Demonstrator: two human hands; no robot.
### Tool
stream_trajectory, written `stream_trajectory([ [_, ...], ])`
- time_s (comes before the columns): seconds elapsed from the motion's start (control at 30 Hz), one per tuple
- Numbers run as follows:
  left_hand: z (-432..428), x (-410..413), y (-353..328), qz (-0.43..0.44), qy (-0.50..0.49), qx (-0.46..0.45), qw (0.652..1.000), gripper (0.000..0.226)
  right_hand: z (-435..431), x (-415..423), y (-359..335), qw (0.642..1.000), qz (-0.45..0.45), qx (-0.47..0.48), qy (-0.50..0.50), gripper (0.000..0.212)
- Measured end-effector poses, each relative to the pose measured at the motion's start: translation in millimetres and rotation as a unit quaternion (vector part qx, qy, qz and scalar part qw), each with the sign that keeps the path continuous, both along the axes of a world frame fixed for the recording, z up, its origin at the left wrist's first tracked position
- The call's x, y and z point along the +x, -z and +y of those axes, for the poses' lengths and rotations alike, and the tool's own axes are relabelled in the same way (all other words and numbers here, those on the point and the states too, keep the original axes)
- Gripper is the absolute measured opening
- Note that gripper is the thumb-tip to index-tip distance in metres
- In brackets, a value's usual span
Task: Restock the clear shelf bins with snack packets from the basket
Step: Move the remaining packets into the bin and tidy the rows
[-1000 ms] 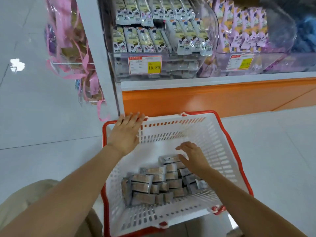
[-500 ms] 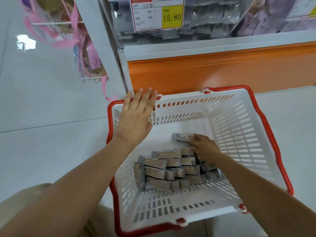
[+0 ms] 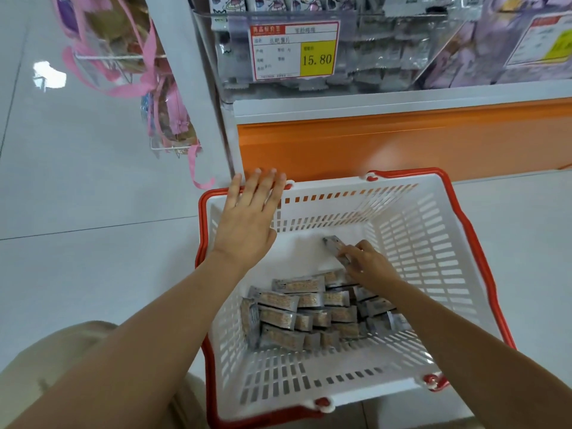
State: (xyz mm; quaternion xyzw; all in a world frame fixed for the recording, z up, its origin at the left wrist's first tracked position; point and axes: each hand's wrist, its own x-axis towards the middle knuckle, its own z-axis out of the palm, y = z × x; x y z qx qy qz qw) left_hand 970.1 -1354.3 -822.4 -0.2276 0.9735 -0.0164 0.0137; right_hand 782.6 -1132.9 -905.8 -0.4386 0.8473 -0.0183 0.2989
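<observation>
Okay, left hand point(image 3: 247, 221) flat on the far-left corner of the red-rimmed white plastic basket point(image 3: 418, 243); right hand point(image 3: 368, 267) pinches a silvery foil snack packet point(image 3: 332, 243). It looks light and slippery, so I'd grip mid-body.

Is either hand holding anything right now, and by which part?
The right hand pinches one snack packet by its near end, inside the basket. The left hand lies flat on the basket's far rim, holding nothing.

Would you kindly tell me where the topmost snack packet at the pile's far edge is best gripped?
Pinch the snack packet across its narrow width, near the middle, coming from above: it lies flat with its long side crosswise and its far edge free toward bare basket floor, and the basket walls bar a sideways reach.
</observation>
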Motion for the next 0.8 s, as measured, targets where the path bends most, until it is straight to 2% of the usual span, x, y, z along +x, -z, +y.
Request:
stream_trajectory([
  [0.13, -0.2, -0.2, -3.5, -0.006, -0.002, 0.011, 1.000, 0.089, 1.3, 1.9, -21.1, 0.995, -0.043, -0.080, 0.028, 0.025],
  [0.27, 2.2, -1.2, -12.1, -0.019, -0.008, 0.051, 0.999, 0.088, -0.1, 1.7, -58.4, 0.987, -0.068, -0.145, 0.023, 0.026],
  [0.43, 10.7, -9.4, -31.6, 0.020, -0.029, 0.171, 0.985, 0.078, -3.8, 6.2, -120.3, 0.968, -0.111, -0.220, 0.047, 0.036],
  [0.5, 24.0, -18.8, -43.9, 0.069, -0.007, 0.225, 0.972, 0.072, -6.9, 7.9, -142.6, 0.963, -0.121, -0.236, 0.043, 0.036],
  [0.53, 31.9, -25.1, -51.1, 0.092, 0.003, 0.292, 0.952, 0.067, -9.1, 8.8, -152.2, 0.960, -0.124, -0.247, 0.041, 0.035],
  [0.6, 44.6, -37.1, -67.7, 0.096, 0.019, 0.475, 0.874, 0.053, -13.4, 10.7, -169.7, 0.947, -0.142, -0.284, 0.050, 0.032],
  [0.63, 49.4, -41.7, -73.5, 0.096, 0.036, 0.535, 0.839, 0.043, -15.1, 11.4, -177.8, 0.936, -0.154, -0.309, 0.063, 0.031],
  [0.7, 52.9, -47.0, -84.0, 0.124, 0.051, 0.564, 0.815, 0.030, -17.2, 11.6, -192.5, 0.913, -0.173, -0.357, 0.099, 0.030],
  [0.8, 50.4, -47.9, -103.1, 0.171, 0.019, 0.615, 0.769, 0.025, -18.7, 13.9, -209.7, 0.879, -0.196, -0.415, 0.128, 0.033],
])
